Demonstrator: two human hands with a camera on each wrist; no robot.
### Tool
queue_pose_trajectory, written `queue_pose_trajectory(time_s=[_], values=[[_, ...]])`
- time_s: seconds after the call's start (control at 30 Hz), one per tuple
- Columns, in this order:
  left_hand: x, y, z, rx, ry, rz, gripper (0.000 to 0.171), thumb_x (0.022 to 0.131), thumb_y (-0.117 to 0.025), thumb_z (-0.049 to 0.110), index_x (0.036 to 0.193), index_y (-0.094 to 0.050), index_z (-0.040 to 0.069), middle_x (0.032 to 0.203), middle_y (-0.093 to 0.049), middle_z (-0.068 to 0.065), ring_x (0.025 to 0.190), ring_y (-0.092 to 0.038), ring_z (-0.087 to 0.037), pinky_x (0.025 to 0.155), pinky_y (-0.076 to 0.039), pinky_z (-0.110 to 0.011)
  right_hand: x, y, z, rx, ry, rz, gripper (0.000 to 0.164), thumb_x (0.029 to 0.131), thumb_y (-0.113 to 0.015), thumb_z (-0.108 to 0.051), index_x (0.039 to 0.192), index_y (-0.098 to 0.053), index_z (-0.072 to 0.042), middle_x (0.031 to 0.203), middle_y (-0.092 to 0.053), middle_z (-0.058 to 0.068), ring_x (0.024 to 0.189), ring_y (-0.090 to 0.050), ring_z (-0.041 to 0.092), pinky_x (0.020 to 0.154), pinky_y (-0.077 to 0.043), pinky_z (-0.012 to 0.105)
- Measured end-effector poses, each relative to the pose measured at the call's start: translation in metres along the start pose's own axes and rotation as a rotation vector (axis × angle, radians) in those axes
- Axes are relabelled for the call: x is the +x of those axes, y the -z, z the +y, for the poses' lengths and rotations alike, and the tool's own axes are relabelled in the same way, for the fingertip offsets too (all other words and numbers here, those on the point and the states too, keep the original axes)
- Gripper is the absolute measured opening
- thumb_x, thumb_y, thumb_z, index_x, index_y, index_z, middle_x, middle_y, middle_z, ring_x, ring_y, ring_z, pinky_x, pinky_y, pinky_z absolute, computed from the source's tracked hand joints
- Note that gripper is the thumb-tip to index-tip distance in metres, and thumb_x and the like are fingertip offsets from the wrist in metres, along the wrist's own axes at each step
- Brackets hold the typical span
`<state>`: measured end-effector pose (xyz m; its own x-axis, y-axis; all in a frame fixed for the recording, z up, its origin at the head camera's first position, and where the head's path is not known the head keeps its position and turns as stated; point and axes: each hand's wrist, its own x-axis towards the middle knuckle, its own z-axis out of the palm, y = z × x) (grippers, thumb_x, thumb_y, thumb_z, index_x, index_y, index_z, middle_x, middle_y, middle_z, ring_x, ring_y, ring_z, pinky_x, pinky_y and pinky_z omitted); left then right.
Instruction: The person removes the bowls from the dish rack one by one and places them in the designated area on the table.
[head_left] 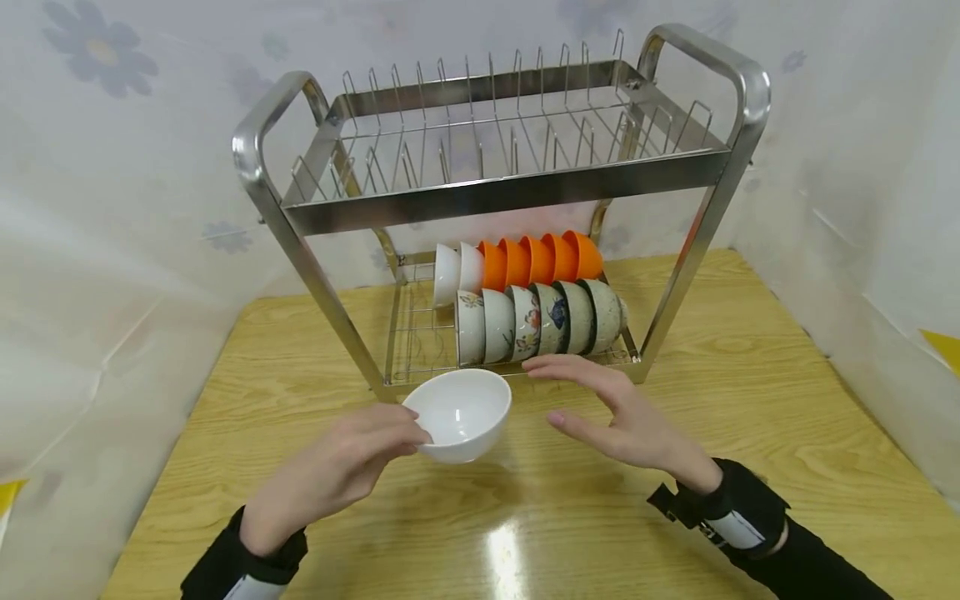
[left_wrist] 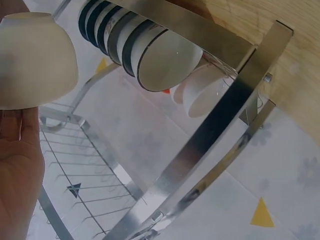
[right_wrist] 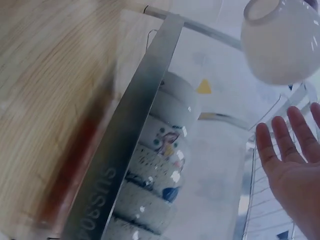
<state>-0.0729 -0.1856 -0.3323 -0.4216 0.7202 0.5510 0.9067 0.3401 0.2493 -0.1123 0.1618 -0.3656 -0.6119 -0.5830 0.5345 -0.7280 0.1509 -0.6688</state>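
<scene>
A plain white bowl (head_left: 459,417) is held in front of the dish rack, its mouth tilted up toward the head camera. My left hand (head_left: 348,454) pinches its left rim, thumb and fingers on either side of the wall. In the left wrist view the bowl (left_wrist: 37,62) shows its outside and foot above the fingers. My right hand (head_left: 615,408) hovers to the right of the bowl, apart from it, with fingers extended and nothing in them. The right wrist view shows that palm (right_wrist: 300,175) with spread fingers beneath the bowl (right_wrist: 282,42).
A two-tier metal dish rack (head_left: 510,196) stands on the wooden table (head_left: 285,358). Its lower tier holds a front row of patterned bowls (head_left: 527,321) and a back row of orange bowls (head_left: 540,260) with two white bowls (head_left: 447,275) at the left. Upright wires line the top tier.
</scene>
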Motion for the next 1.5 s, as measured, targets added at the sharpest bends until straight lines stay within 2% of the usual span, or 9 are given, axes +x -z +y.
queue_pose_trajectory(time_s=[0.13,0.3,0.47,0.63,0.73,0.9,1.03,1.3,1.5], values=[[0.004,-0.007,0.000,-0.010,-0.025,-0.034,0.027,0.106,-0.045,0.019,0.111,-0.070,0.011,0.107,-0.074,-0.005,0.100,-0.070,-0.020,0.093,-0.059,-0.029,0.004,-0.010,-0.007,0.005,0.125,-0.040,0.052,0.087,-0.074,-0.001,0.137,-0.059,-0.006,0.146,-0.056,0.014,0.140,-0.050,0.019,0.117,-0.042,0.028],[0.008,-0.013,0.000,-0.043,-0.004,-0.084,0.030,0.107,-0.043,0.023,0.111,-0.071,0.013,0.113,-0.073,-0.001,0.109,-0.069,-0.018,0.099,-0.057,-0.029,0.008,-0.017,-0.008,-0.021,0.296,-0.067,0.048,0.093,-0.073,-0.016,0.136,-0.059,-0.003,0.144,-0.057,0.016,0.141,-0.048,0.026,0.119,-0.040,0.032],[0.014,-0.019,-0.002,-0.081,-0.036,-0.116,0.020,0.103,-0.054,0.010,0.114,-0.070,0.014,0.118,-0.073,-0.001,0.113,-0.068,-0.019,0.101,-0.057,-0.037,0.010,-0.022,-0.008,-0.051,0.401,-0.081,0.040,0.094,-0.072,-0.017,0.130,-0.062,-0.002,0.132,-0.063,0.016,0.133,-0.054,0.028,0.118,-0.043,0.035],[0.017,-0.023,-0.002,-0.116,0.003,-0.161,0.023,0.098,-0.060,0.003,0.114,-0.071,0.016,0.119,-0.073,0.000,0.116,-0.066,-0.017,0.104,-0.055,-0.037,0.008,-0.023,-0.007,-0.056,0.410,-0.102,0.029,0.093,-0.072,-0.015,0.119,-0.066,-0.003,0.118,-0.069,0.015,0.116,-0.063,0.027,0.116,-0.045,0.038],[0.017,-0.024,-0.002,-0.121,0.024,-0.176,0.024,0.096,-0.063,0.000,0.112,-0.072,0.015,0.117,-0.073,0.000,0.116,-0.066,-0.017,0.104,-0.055,-0.036,0.008,-0.023,-0.006,-0.050,0.406,-0.117,0.022,0.092,-0.073,-0.014,0.111,-0.068,-0.005,0.107,-0.072,0.009,0.104,-0.066,0.022,0.108,-0.052,0.037],[0.017,-0.027,-0.002,-0.115,0.016,-0.177,0.028,0.089,-0.067,-0.006,0.109,-0.072,0.014,0.115,-0.072,0.000,0.115,-0.065,-0.016,0.104,-0.055,-0.035,0.006,-0.023,-0.006,-0.079,0.372,-0.137,0.009,0.092,-0.073,-0.018,0.097,-0.069,-0.012,0.091,-0.072,-0.003,0.088,-0.062,0.011,0.087,-0.054,0.027],[0.017,-0.028,-0.003,-0.101,0.006,-0.181,0.031,0.086,-0.069,-0.008,0.108,-0.072,0.013,0.115,-0.071,0.000,0.115,-0.065,-0.018,0.103,-0.056,-0.037,0.005,-0.023,-0.006,-0.134,0.351,-0.151,0.010,0.093,-0.071,-0.022,0.091,-0.067,-0.013,0.085,-0.070,-0.006,0.083,-0.058,0.008,0.084,-0.052,0.024],[0.018,-0.034,-0.001,-0.085,0.028,-0.191,0.022,0.089,-0.074,0.006,0.110,-0.072,0.014,0.114,-0.073,0.003,0.117,-0.065,-0.016,0.108,-0.053,-0.037,0.003,-0.023,-0.005,-0.187,0.371,-0.161,0.011,0.095,-0.068,-0.023,0.091,-0.067,-0.013,0.083,-0.068,-0.007,0.081,-0.055,0.007,0.083,-0.047,0.018],[0.016,-0.036,0.000,-0.155,0.124,-0.179,0.040,0.091,-0.075,0.018,0.129,-0.064,0.017,0.138,-0.064,-0.001,0.136,-0.054,-0.022,0.115,-0.046,-0.042,0.003,-0.024,-0.005,-0.215,0.386,-0.172,0.014,0.099,-0.063,-0.024,0.091,-0.065,-0.013,0.081,-0.064,-0.007,0.081,-0.054,0.008,0.082,-0.045,0.019]])
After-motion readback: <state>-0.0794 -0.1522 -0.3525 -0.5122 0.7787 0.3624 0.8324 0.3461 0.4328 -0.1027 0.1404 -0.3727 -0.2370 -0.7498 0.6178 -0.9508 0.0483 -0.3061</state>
